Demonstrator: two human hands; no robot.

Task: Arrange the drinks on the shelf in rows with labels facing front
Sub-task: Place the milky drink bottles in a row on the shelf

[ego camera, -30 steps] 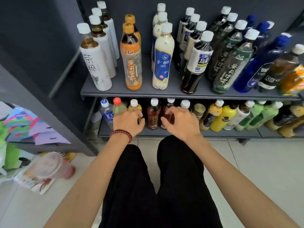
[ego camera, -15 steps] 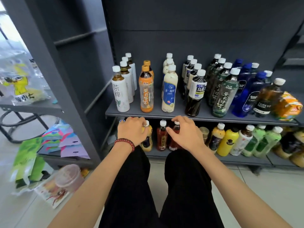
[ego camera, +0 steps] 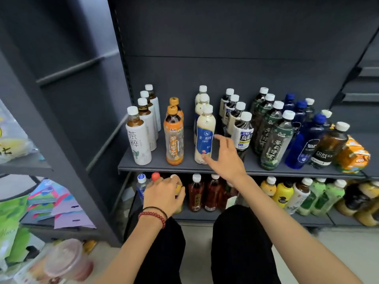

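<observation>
Drink bottles stand in rows on the grey upper shelf. My right hand is raised in front of it with fingers spread, between the cream bottle with a blue label and the dark oolong bottle, holding nothing. My left hand is down at the lower shelf, fingers curled round a yellow bottle with a white cap. Red tea bottles stand just to its right.
White-labelled tea bottles and an orange bottle fill the upper shelf's left; green tea bottles, blue soda bottles and an orange packet the right. Yellow and green bottles lie tilted below. Bags crowd the left rack.
My right hand left the lower-shelf bottles and rose to the upper shelf, fingers opening. My left hand stayed on the yellow bottle. The view tilted upward.
</observation>
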